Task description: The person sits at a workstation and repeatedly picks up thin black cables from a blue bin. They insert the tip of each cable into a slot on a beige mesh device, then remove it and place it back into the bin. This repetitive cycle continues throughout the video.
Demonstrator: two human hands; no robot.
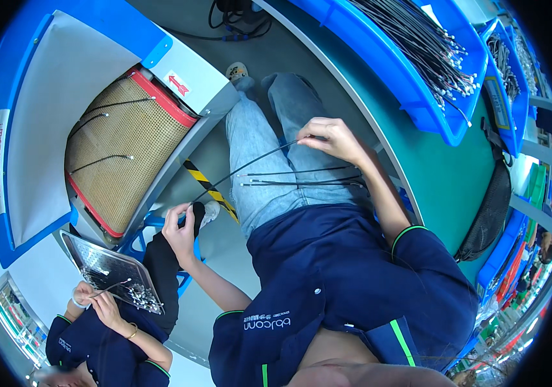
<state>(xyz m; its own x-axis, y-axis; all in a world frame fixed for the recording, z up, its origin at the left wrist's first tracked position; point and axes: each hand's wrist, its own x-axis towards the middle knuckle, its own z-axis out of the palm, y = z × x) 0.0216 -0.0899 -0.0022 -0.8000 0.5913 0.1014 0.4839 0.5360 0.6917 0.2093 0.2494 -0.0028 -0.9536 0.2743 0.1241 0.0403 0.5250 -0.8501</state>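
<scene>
A thin black cable (243,171) is stretched on a slant above my lap. One end is pinched between the fingers of my left hand (179,233), and the other end is pinched in my right hand (332,140). The tips of the cable are mostly covered by my fingers. Across my thighs lie a few more black cables (301,183) with small light connectors at their left ends. These sit below the held cable, close to my right forearm.
A mesh conveyor belt (111,142) at left carries black cables out of a blue-and-white machine (82,35). Below it, a co-worker's hands (105,306) handle cables at a metal tray (150,274). At right, a green table (443,193) holds a blue bin (411,103) of cables and a black bag (487,209).
</scene>
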